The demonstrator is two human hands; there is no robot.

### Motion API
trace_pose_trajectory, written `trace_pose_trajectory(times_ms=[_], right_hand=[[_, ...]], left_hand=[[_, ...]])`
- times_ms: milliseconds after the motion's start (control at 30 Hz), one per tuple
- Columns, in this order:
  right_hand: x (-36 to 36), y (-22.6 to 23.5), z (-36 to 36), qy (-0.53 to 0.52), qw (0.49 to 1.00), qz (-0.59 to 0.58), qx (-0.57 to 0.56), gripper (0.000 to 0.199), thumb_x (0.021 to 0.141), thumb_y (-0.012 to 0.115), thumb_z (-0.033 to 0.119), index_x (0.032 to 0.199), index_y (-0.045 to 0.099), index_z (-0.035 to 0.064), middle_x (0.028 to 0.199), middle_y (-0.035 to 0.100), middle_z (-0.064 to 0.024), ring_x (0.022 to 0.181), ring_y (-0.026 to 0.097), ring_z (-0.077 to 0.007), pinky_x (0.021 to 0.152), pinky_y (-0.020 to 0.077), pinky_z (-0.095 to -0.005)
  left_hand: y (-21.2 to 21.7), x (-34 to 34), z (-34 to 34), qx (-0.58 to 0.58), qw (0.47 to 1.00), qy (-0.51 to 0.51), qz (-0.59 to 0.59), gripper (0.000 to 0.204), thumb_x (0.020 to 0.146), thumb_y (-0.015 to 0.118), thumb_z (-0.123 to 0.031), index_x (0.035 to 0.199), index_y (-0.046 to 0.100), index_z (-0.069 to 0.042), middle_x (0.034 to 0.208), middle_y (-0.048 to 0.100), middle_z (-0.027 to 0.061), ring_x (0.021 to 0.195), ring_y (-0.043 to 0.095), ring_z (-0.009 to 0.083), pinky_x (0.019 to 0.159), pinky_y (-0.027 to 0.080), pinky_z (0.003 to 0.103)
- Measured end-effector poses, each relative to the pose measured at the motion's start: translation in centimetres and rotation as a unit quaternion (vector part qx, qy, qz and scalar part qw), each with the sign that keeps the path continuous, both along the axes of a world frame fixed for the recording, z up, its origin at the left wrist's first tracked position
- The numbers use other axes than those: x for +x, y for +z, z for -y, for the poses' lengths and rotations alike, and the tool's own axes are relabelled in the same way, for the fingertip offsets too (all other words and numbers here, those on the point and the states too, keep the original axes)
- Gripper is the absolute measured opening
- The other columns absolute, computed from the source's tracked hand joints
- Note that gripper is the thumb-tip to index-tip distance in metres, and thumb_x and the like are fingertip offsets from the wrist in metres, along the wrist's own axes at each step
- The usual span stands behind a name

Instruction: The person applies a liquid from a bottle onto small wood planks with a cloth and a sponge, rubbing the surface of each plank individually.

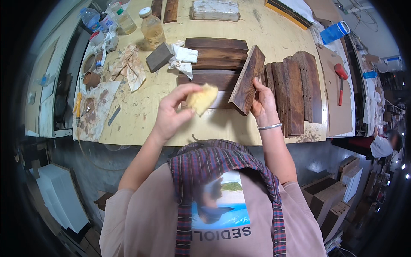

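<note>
My left hand [174, 112] pinches a pale yellow sponge [202, 99], somewhat blurred, above the near part of the table. In my right hand [263, 102] is a dark-stained wooden board [249, 79], tilted up, with its grain facing left. The sponge and the board are apart. Behind them lie more dark boards [217, 52] side by side, partly hidden by the sponge and my left hand. Right of my right hand, several brown boards [294, 92] lean close together in a row.
A grey block [160, 57] lies beside a crumpled white cloth [184, 55]. Behind stands a jar of yellowish liquid [152, 30]. At the left are a stained rag [129, 68] and plastic bottles [122, 19]. A red-headed mallet [341, 77] lies at the right. Another person [381, 145] is far right.
</note>
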State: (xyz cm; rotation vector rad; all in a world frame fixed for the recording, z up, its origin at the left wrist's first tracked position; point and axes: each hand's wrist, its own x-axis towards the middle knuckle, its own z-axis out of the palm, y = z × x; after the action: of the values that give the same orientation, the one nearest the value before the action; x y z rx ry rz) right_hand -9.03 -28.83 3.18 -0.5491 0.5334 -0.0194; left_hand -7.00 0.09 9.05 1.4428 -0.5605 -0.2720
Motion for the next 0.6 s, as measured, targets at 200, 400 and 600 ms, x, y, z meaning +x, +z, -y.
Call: trace_pose_trajectory(times_ms=[200,400,600], right_hand=[[-0.4,0.5,-1.5,-0.023,0.999,0.008,-0.035,0.019,0.1,0.055,0.015,0.113,0.059,0.0014,0.107,0.068,-0.0117,0.098,0.067,-0.0249,0.092,0.0546,-0.0398],[-0.9,1.9,-1.9,-0.028,0.992,0.005,-0.12,0.016,0.1,0.055,0.014,0.109,0.058,0.0014,0.104,0.067,-0.0097,0.096,0.066,-0.0209,0.089,0.0542,-0.0371],[-2.0,3.7,-3.7,0.092,0.981,0.001,-0.17,0.014,0.096,0.057,0.007,0.107,0.058,-0.0014,0.103,0.065,-0.0104,0.095,0.063,-0.0193,0.087,0.0527,-0.0349]], left_hand=[[0.8,0.5,1.0,-0.136,0.978,0.021,-0.158,0.054,0.083,0.055,-0.002,0.136,0.048,-0.002,0.123,0.056,0.0085,0.111,0.056,0.0157,0.096,0.046,0.03],[0.6,-1.0,2.3,0.009,0.998,-0.019,0.064,0.048,0.077,0.055,0.0,0.125,0.061,-0.007,0.128,0.057,0.0103,0.113,0.056,0.0194,0.095,0.048,0.033],[0.9,1.8,3.6,0.187,0.925,-0.013,0.33,0.045,0.072,0.063,-0.005,0.116,0.067,-0.013,0.122,0.06,0.014,0.108,0.059,0.0329,0.09,0.051,0.042]])
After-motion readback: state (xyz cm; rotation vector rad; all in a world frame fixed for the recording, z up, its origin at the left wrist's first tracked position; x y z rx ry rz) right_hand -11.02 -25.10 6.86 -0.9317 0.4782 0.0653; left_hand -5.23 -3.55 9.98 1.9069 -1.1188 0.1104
